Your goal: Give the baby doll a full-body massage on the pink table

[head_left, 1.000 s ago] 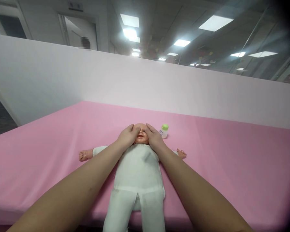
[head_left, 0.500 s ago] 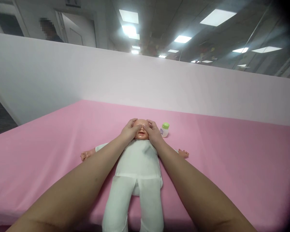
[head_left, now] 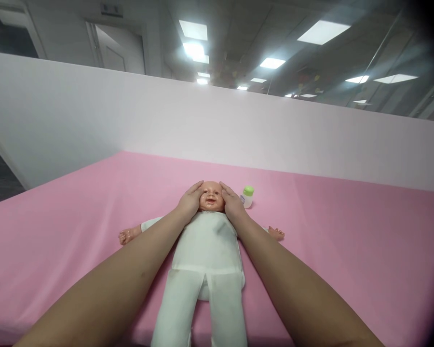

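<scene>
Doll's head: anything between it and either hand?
Nothing visible. The left hand and right hand lie against opposite sides of the doll's head. The bottle stands on the outer side of the right hand, not in between.

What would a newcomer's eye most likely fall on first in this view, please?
Probably the baby doll in white, lying face up in the middle of the pink sheet, with the person's left hand and right hand against the sides of its head. Next might come the small green-capped bottle just right of the right hand, then the bright ceiling lights above the white partition.
</scene>
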Tool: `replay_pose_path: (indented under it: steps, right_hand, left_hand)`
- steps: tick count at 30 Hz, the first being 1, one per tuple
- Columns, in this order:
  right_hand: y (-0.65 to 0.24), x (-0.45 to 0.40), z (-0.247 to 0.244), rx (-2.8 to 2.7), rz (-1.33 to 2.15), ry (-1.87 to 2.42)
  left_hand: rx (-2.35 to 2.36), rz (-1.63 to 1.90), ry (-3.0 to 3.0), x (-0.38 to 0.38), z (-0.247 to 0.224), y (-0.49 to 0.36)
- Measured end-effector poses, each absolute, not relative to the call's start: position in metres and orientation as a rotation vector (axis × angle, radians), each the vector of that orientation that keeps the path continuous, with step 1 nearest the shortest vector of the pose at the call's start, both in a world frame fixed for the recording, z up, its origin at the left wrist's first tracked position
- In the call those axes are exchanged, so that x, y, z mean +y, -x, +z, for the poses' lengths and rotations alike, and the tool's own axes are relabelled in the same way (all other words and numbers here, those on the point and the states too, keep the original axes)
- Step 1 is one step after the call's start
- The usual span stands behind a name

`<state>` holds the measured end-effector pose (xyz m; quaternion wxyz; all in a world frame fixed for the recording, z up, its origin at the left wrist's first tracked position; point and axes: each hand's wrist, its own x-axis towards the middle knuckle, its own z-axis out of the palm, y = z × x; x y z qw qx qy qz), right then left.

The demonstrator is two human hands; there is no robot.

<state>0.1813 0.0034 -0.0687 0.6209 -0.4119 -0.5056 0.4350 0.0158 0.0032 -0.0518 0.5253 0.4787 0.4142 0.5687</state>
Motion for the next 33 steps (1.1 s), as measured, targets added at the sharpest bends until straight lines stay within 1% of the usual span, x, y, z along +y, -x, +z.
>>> replay_pose_path:
  steps: [2,4,12,19,21,27,33]
  right_hand:
    - [-0.183,0.004,-0.072,-1.141,1.076,0.905]
    - [-0.184,0.002,-0.073,-1.157,1.08,0.902]
    - [-0.18,-0.015,-0.06,-1.306,0.853,0.966]
    - [-0.175,-0.012,-0.059,-1.274,0.691,1.094]
    - [-0.176,-0.007,-0.061,-1.255,0.705,1.089]
    - [-0.186,0.004,-0.074,-1.207,0.897,1.039]
    - [-0.2,-0.015,-0.065,-1.393,0.833,1.105]
  left_hand:
    - [1.0,1.377,-1.119,0.003,-0.051,-0.016]
    - [1.028,1.387,-1.174,0.002,-0.05,-0.016]
    - [1.164,1.416,-1.512,-0.012,-0.045,-0.014]
    - [1.143,1.459,-1.519,-0.008,-0.05,-0.018]
    - [1.142,1.465,-1.46,-0.002,-0.053,-0.019]
    - [1.105,1.43,-1.348,0.004,-0.057,-0.016]
    - [1.136,1.285,-1.61,-0.014,-0.049,0.008]
